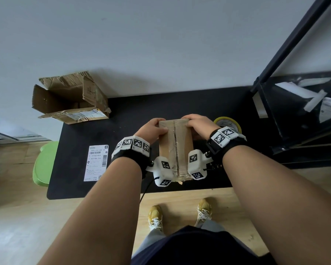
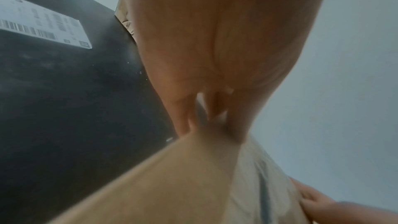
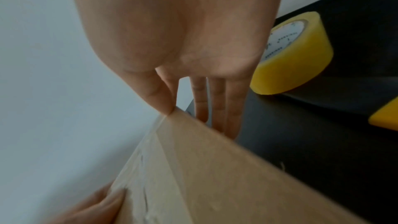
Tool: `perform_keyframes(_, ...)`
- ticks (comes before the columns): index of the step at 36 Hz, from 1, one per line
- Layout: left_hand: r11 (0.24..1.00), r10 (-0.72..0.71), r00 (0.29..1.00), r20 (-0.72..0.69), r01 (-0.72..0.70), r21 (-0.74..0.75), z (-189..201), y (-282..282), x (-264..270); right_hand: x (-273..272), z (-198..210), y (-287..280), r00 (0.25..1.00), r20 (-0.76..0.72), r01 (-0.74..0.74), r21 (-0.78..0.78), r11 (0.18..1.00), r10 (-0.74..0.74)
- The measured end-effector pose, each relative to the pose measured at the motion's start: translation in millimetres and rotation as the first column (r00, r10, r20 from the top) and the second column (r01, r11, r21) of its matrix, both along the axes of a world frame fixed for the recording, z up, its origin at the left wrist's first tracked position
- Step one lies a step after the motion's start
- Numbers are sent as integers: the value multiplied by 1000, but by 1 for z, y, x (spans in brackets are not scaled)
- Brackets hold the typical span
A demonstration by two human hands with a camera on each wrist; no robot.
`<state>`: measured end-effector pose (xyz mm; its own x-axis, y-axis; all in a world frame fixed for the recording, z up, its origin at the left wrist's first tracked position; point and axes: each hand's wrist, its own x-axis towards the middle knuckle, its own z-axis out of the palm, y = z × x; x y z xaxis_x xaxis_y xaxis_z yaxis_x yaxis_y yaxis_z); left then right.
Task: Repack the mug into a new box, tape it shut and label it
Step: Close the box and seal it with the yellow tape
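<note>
both hands grip the far end of the taped box (image 1: 175,148) over the black table (image 1: 180,106); the left hand (image 1: 151,131) clasps its left corner, the right hand (image 1: 198,124) its right corner; the label (image 1: 96,163) lies flat on the table to the left; the yellow tape roll (image 1: 228,124) sits just right of the box; the torn old box (image 1: 69,97) lies at the table's far left corner.

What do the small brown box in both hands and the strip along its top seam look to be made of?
Small brown box: matte cardboard, by its flat tan faces. Seam strip: glossy clear plastic tape, by its sheen and wrinkles. Left hand and right hand grip the far end.
</note>
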<state>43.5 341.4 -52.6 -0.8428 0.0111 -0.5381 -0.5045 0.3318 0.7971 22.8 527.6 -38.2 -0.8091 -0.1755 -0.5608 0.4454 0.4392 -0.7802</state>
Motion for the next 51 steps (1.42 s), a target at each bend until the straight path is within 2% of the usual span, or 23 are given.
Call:
perform_keyframes(7, 973, 93, 992, 79, -108, 203, -2, -4, 1, 5, -4, 6, 994, -7, 105, -103, 989, -106)
perform_keyframes(11, 991, 60, 998, 12, -61, 122, -4, -8, -1, 3, -5, 7, 990, -24, 138, -123, 983, -142)
perform_keyframes(16, 985, 141, 990, -20, -138, 99, -4, -5, -2, -1, -8, 4, 986, -85, 133, -89, 987, -141)
perform_keyframes(21, 984, 164, 986, -42, -160, 83, 0, -3, 0, 2, -7, 4, 985, -112, 122, -78, 989, -131)
perform_keyframes(24, 989, 148, 985, -87, -147, 13, 1, 0, 3, 2, -7, 3, 986, -130, 103, -16, 995, -104)
perform_keyframes(26, 989, 128, 985, -118, -135, -56, 2, 1, 5, 1, -4, 2, 990, -132, 52, 98, 994, -38)
perform_keyframes(30, 979, 77, 985, -157, -105, -176, 8, 1, 12, 0, 5, -2, 997, -40, -48, 255, 966, 60)
perform_keyframes(38, 900, 301, 939, -164, -337, -278, 12, -18, 25, -2, 18, -3, 993, -36, -84, 410, 908, 108)
perform_keyframes(41, 860, 260, 951, -165, -306, -409, 19, -27, 28, -1, 20, -3, 992, -31, -95, 470, 877, 124)
perform_keyframes(46, 782, 297, 946, -133, -321, -535, 17, -39, 30, 4, 20, -6, 996, -62, -32, 486, 873, 71)
perform_keyframes(51, 736, 290, 952, -97, -287, -614, 13, -37, 31, 6, 12, -13, 998, -61, 35, 382, 923, -13)
